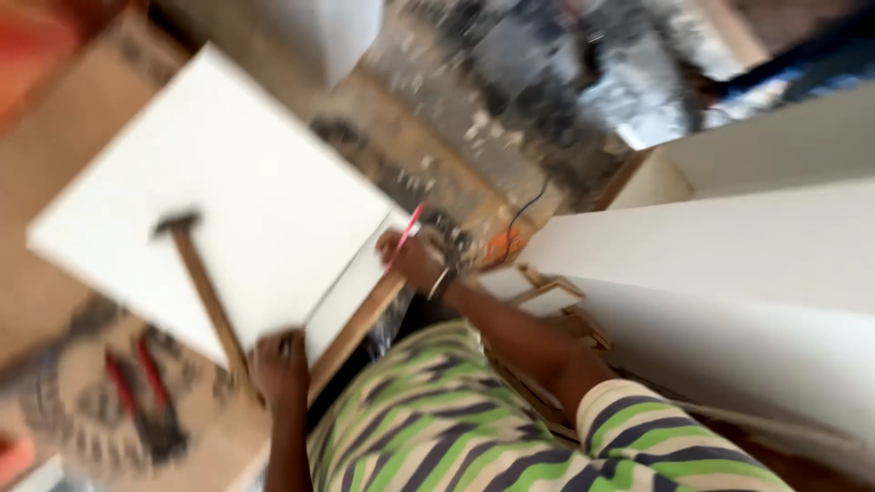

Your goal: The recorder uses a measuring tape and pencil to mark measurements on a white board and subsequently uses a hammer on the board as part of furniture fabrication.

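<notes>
The frame is blurred by motion. A large white board (228, 173) with a wooden edge lies tilted in front of me. A hammer (196, 273) with a dark head and a long wooden handle rests across it. My left hand (278, 364) is closed on the lower end of the hammer's handle at the board's near edge. My right hand (410, 260), with a band on its wrist, holds a red pencil (407, 228) at the board's right corner. My green, white and dark striped shirt fills the bottom middle.
Long white panels (729, 255) are stacked at the right, with small wooden frame pieces (550, 296) beside them. Red-handled pliers (137, 378) lie at the lower left. A black cable (529, 211) and brown cardboard (64, 146) are also about.
</notes>
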